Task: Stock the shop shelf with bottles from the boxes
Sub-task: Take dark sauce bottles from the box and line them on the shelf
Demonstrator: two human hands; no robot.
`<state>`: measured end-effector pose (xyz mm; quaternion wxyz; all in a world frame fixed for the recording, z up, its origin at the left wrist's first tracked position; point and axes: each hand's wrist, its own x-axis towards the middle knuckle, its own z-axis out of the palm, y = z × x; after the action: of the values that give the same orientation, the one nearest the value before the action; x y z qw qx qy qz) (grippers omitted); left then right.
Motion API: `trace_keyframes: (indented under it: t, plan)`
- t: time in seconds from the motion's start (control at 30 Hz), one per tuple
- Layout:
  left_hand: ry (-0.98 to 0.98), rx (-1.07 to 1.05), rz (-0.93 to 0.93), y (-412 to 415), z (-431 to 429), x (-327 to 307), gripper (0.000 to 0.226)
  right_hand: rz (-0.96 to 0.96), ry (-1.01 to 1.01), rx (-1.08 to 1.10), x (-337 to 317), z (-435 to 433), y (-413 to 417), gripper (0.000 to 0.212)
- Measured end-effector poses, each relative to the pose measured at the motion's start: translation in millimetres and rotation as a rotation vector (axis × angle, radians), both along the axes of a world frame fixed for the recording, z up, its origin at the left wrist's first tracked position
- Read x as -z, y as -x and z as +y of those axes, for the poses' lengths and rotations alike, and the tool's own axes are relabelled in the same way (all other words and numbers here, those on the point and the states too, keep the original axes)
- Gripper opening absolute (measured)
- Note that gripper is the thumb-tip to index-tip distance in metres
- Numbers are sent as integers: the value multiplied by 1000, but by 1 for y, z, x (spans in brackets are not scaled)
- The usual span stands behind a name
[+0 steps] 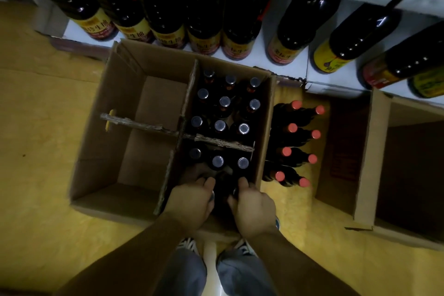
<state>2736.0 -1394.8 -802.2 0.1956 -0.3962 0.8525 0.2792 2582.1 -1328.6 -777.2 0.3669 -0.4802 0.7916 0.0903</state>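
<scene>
In the 6 o'clock compartment of the box, the left grip and right grip each clasp a bottle by its top. Grey-capped bottles fill the cells toward 12 o'clock. Red-capped bottles stand at the box's 3 o'clock.

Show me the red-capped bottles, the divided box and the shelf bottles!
red-capped bottles [292, 128]: head view, on one red cap.
divided box [103, 151]: head view, on its left inner wall.
shelf bottles [204, 14]: head view, on one dark body.

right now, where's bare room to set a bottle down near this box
Free: both left compartments of the box, either side of the divider; also floor left of it. Crowded: right half, silver-capped bottles plus left hand and right hand; red-capped bottles alongside.
</scene>
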Motion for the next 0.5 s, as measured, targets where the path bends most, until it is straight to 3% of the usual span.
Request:
trace_keyframes:
  t: [0.27, 0.5]
  plan:
    - [-1, -29, -10, -1, -4, -133, 34, 36, 87, 3, -127, -6, 2, 26]
    - [35, -66, 59, -2, -17, -275, 25, 79, 184, 56, -271, -16, 1, 31]
